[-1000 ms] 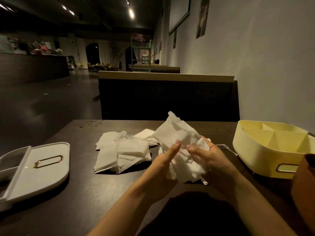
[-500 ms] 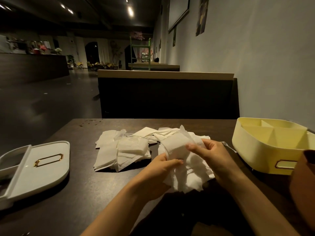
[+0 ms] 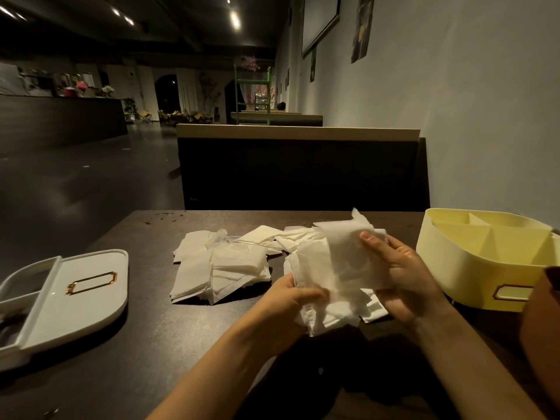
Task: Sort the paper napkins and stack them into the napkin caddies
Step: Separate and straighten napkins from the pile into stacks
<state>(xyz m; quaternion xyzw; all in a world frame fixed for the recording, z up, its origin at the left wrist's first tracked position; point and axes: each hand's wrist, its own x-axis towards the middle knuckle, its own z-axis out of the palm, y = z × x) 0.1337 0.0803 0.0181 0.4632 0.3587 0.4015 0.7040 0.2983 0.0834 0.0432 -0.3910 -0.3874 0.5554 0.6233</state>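
Holding one napkin bundle (image 3: pixel 342 268), left hand (image 3: pixel 288 301) and right hand (image 3: pixel 403 280) both grip it, long axis tilted up-and-away

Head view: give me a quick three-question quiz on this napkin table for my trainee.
1. True or false: the yellow caddy shows no napkins in its visible compartments.
2. The napkin bundle is gripped by: A one hand; B both hands; C neither.
3. Fill in: the white caddy lies on the person's ____ side.
Key: 1 true; 2 B, left hand and right hand; 3 left.
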